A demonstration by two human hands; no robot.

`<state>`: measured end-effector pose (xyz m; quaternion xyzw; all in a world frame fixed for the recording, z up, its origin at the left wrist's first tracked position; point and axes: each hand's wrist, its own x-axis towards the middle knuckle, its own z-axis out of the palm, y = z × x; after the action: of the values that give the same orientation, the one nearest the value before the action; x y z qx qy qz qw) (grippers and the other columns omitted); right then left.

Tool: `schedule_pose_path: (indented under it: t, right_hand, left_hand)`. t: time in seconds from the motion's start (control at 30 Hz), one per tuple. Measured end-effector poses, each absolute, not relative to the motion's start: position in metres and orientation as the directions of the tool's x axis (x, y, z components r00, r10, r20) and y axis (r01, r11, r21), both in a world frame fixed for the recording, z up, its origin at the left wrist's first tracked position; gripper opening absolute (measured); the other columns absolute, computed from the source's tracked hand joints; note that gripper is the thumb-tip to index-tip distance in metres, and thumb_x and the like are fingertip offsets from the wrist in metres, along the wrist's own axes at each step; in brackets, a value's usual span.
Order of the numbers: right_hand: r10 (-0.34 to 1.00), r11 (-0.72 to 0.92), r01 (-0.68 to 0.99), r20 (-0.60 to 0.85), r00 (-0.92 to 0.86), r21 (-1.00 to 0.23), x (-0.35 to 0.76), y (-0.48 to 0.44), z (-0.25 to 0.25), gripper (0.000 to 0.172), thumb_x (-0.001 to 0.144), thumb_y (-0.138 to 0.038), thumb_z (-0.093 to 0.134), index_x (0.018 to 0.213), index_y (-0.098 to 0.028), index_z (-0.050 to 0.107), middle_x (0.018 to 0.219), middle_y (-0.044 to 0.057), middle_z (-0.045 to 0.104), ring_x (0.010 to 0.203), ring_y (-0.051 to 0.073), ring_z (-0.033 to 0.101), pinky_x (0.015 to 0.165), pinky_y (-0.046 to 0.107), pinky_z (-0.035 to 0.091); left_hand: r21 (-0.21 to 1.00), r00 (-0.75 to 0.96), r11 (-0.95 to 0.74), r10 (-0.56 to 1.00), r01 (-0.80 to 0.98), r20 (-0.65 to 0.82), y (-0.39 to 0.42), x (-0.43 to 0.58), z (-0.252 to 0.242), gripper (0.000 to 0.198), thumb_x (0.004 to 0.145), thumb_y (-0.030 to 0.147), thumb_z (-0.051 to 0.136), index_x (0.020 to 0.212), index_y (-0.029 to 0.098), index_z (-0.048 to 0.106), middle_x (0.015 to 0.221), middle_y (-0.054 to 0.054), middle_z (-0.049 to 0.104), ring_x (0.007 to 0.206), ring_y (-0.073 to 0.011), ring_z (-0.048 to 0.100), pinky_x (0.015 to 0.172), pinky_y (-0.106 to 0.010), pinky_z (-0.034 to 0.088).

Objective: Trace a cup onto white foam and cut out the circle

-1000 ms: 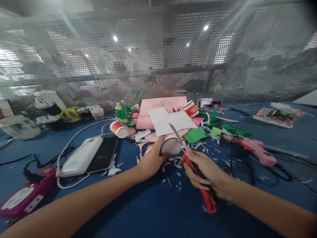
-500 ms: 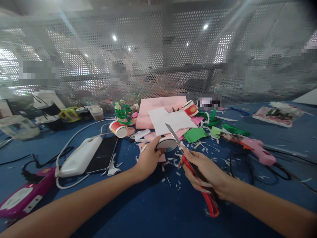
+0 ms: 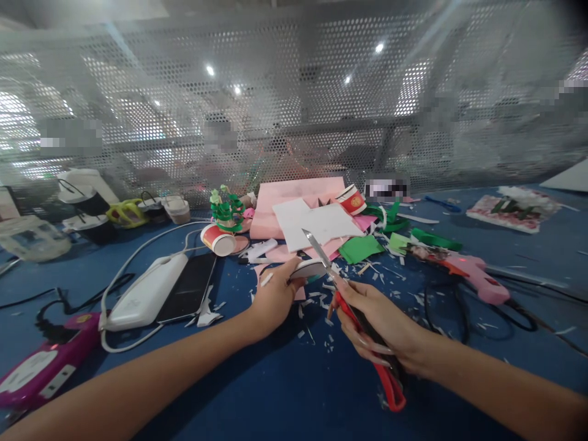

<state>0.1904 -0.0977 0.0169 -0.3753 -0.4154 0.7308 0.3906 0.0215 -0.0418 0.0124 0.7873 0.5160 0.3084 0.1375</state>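
Observation:
In the middle of the head view my left hand is closed on a thin white disc with a dark edge. The disc is tilted, so I see it nearly edge-on. My right hand grips red-handled scissors around their handles. Their blades lie together and point up and left, touching or just in front of the disc's right edge; I cannot tell which. Behind both hands are white paper sheets on a pink sheet. White scraps lie scattered on the blue table beneath.
At left are a white power bank, a phone and a magenta power strip with cables. A pink glue gun lies at right. Red-and-white paper cups and a green paper plant stand farther back, before a perforated metal panel.
The disc has turned in my left hand and shows less of its face. The scissors have shifted slightly left, staying in my right hand. The things on the table have not moved.

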Motion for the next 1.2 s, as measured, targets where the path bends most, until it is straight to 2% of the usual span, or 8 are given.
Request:
schedule_pose_path:
  t: [0.17, 0.4, 0.53, 0.7, 0.83, 0.93, 1.07, 1.2]
  right_hand:
    - [0.887, -0.333, -0.264, -0.206, -0.414, -0.905, 0.1890, -0.0972, 0.0170, 0.036, 0.084, -0.050, 0.041, 0.072, -0.017, 0.049, 0.037, -0.009, 0.044, 0.019, 0.002, 0.025, 0.020, 0.014, 0.027]
    - [0.882, -0.359, -0.231, -0.248, -0.401, -0.904, 0.1867, -0.0983, 0.0195, 0.035, 0.085, -0.049, 0.041, 0.070, -0.018, 0.047, 0.035, -0.010, 0.042, 0.018, 0.002, 0.025, 0.019, 0.014, 0.027]
    - [0.885, -0.349, -0.229, -0.240, -0.399, -0.909, 0.1863, -0.0983, 0.0167, 0.033, 0.084, -0.048, 0.042, 0.071, -0.018, 0.046, 0.034, -0.010, 0.042, 0.018, 0.003, 0.026, 0.019, 0.014, 0.027]
    - [0.893, -0.327, -0.234, -0.219, -0.392, -0.916, 0.1861, -0.0996, 0.0171, 0.033, 0.084, -0.048, 0.041, 0.073, -0.018, 0.046, 0.034, -0.010, 0.043, 0.017, 0.004, 0.028, 0.019, 0.015, 0.029]
    - [0.892, -0.329, -0.239, -0.218, -0.396, -0.913, 0.1862, -0.1002, 0.0194, 0.034, 0.085, -0.047, 0.040, 0.072, -0.017, 0.048, 0.034, -0.009, 0.042, 0.017, 0.003, 0.027, 0.018, 0.014, 0.028]
    - [0.890, -0.332, -0.254, -0.212, -0.404, -0.908, 0.1870, -0.0994, 0.0192, 0.036, 0.085, -0.048, 0.041, 0.071, -0.016, 0.050, 0.035, -0.009, 0.042, 0.018, 0.003, 0.027, 0.018, 0.014, 0.029]
    - [0.885, -0.326, -0.257, -0.199, -0.421, -0.910, 0.1874, -0.0986, 0.0181, 0.035, 0.085, -0.048, 0.042, 0.071, -0.016, 0.049, 0.035, -0.009, 0.043, 0.017, 0.003, 0.027, 0.019, 0.014, 0.029]
    - [0.884, -0.328, -0.255, -0.201, -0.422, -0.909, 0.1861, -0.0993, 0.0171, 0.035, 0.084, -0.048, 0.042, 0.071, -0.016, 0.048, 0.034, -0.009, 0.043, 0.017, 0.003, 0.026, 0.018, 0.015, 0.028]
  left_hand:
    - [0.548, 0.296, -0.450, 0.889, 0.705, 0.349, -0.0422, 0.0202, 0.0101, 0.022, 0.077, 0.017, 0.048, 0.096, 0.020, 0.060, 0.073, -0.001, 0.064, 0.069, -0.0152, 0.057, 0.066, -0.025, 0.043]
    - [0.651, 0.206, -0.391, 0.916, 0.651, 0.344, -0.0387, 0.0200, 0.0113, 0.028, 0.074, 0.012, 0.049, 0.099, 0.022, 0.057, 0.088, -0.001, 0.065, 0.079, -0.0168, 0.056, 0.069, -0.027, 0.042]
    - [0.598, 0.205, -0.389, 0.913, 0.700, 0.353, -0.0395, 0.0201, 0.0118, 0.027, 0.075, 0.015, 0.051, 0.101, 0.021, 0.058, 0.088, -0.003, 0.066, 0.080, -0.0177, 0.057, 0.070, -0.027, 0.042]
    - [0.488, 0.309, -0.489, 0.860, 0.723, 0.405, -0.0424, 0.0196, 0.0095, 0.024, 0.078, 0.017, 0.049, 0.100, 0.019, 0.058, 0.074, -0.001, 0.065, 0.067, -0.0145, 0.057, 0.063, -0.024, 0.042]
    - [0.459, 0.347, -0.534, 0.833, 0.710, 0.431, -0.0434, 0.0196, 0.0081, 0.023, 0.079, 0.016, 0.048, 0.099, 0.017, 0.059, 0.068, -0.001, 0.064, 0.059, -0.0122, 0.055, 0.059, -0.022, 0.042]
    - [0.505, 0.342, -0.528, 0.841, 0.682, 0.418, -0.0430, 0.0200, 0.0087, 0.023, 0.078, 0.015, 0.047, 0.098, 0.018, 0.058, 0.071, -0.001, 0.065, 0.062, -0.0129, 0.057, 0.059, -0.022, 0.043]
    - [0.619, 0.318, -0.519, 0.853, 0.589, 0.413, -0.0406, 0.0204, 0.0084, 0.027, 0.076, 0.010, 0.047, 0.099, 0.021, 0.058, 0.086, 0.000, 0.066, 0.078, -0.0147, 0.059, 0.069, -0.025, 0.045]
    - [0.683, 0.230, -0.421, 0.905, 0.597, 0.358, -0.0375, 0.0196, 0.0065, 0.027, 0.074, 0.012, 0.050, 0.098, 0.021, 0.058, 0.090, -0.002, 0.065, 0.082, -0.0172, 0.058, 0.073, -0.029, 0.044]
